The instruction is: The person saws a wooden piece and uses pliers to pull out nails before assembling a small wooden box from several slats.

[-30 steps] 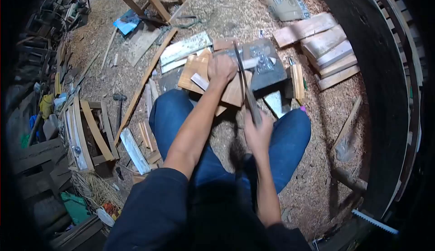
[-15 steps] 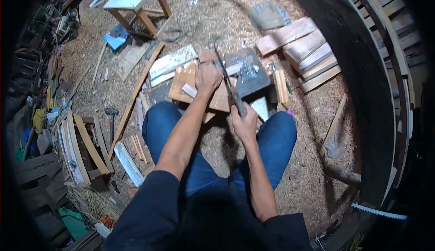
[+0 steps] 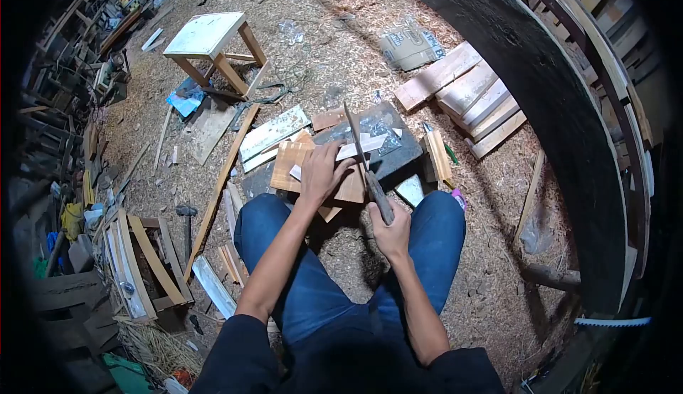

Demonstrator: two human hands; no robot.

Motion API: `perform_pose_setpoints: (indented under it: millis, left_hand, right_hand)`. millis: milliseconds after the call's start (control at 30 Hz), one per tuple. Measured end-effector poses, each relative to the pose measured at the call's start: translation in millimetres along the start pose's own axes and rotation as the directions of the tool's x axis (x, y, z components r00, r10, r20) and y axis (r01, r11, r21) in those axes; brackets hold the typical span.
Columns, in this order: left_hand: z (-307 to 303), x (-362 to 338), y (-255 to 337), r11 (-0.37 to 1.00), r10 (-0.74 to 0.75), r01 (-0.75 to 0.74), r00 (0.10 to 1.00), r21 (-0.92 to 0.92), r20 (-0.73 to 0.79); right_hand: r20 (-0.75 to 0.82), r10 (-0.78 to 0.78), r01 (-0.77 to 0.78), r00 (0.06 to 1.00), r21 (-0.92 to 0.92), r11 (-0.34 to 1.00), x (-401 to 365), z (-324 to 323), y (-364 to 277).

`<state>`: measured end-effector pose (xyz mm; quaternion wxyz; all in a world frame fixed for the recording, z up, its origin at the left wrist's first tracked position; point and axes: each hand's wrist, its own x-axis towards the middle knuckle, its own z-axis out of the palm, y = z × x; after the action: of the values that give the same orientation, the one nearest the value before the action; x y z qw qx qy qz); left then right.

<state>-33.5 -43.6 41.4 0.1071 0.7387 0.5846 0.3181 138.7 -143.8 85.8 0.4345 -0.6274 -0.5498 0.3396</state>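
Observation:
Between my knees and just beyond them, a small wooden block (image 3: pixel 290 153) lies on a dark low bench (image 3: pixel 398 153). My left hand (image 3: pixel 319 173) presses on the block, its fingers bent over the wood and a thin pale strip (image 3: pixel 363 146). My right hand (image 3: pixel 391 229) is wrapped round the handle of a saw (image 3: pixel 379 198). The saw's narrow blade points away from me and crosses the strip just right of my left fingers. Whether its teeth touch the wood cannot be made out.
A white-topped stool (image 3: pixel 205 34) stands at the upper left. Stacked boards (image 3: pixel 473 95) lie right of the bench. A hammer (image 3: pixel 187 230) and a curved slatted frame (image 3: pixel 146 262) are on the left. A large dark curved beam (image 3: pixel 562 109) rises at the right.
The view has shifted, and the hands look lower in it. My left fingers are more spread over the wood. The clear plastic on the bench is no longer seen there.

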Motion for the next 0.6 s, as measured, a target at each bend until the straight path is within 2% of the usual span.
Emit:
perform_pose_setpoints:
  millis: [100, 167, 233, 267, 300, 400, 533, 600]
  left_hand:
    - [4, -8, -8, 1.000, -0.020, 0.020, 0.999, -0.011, 0.026]
    - [4, -10, -14, 0.999, -0.001, 0.001, 1.000, -0.041, 0.006]
    - [0, -12, -15, 0.995, -0.076, 0.082, 0.989, -0.048, 0.124]
    - [-1, -11, -16, 0.988, -0.114, 0.131, 0.976, -0.079, 0.188]
    - [-4, -11, -13, 0.988, -0.113, 0.130, 0.975, -0.081, 0.194]
    - [-7, -9, -11, 0.991, -0.090, 0.101, 0.989, -0.089, 0.116]
    - [-2, -9, -12, 0.996, -0.001, 0.004, 0.999, -0.093, 0.032]
    - [-1, -10, -11, 0.990, -0.074, 0.064, 0.994, 0.124, 0.075]
  right_hand:
    - [0.025, 0.004, -0.004, 1.000, -0.034, 0.999, -9, -1, -4]
    - [-0.016, -0.048, 0.047, 0.999, -0.037, 0.998, -16, 0, -1]
    - [0.022, -0.105, 0.105, 0.994, -0.017, 0.994, -24, -3, 4]
    - [-0.007, -0.166, 0.166, 0.986, 0.006, 0.986, -27, -1, 11]
    - [-0.010, -0.160, 0.160, 0.987, 0.003, 0.987, -29, -2, 8]
    - [0.019, -0.008, 0.008, 1.000, 0.026, 1.000, -28, -3, 3]
    - [-0.011, -0.045, 0.046, 0.999, 0.052, 0.998, -33, -2, 9]
    - [-0.064, -0.162, 0.164, 0.985, 0.035, 0.986, -40, -2, 9]
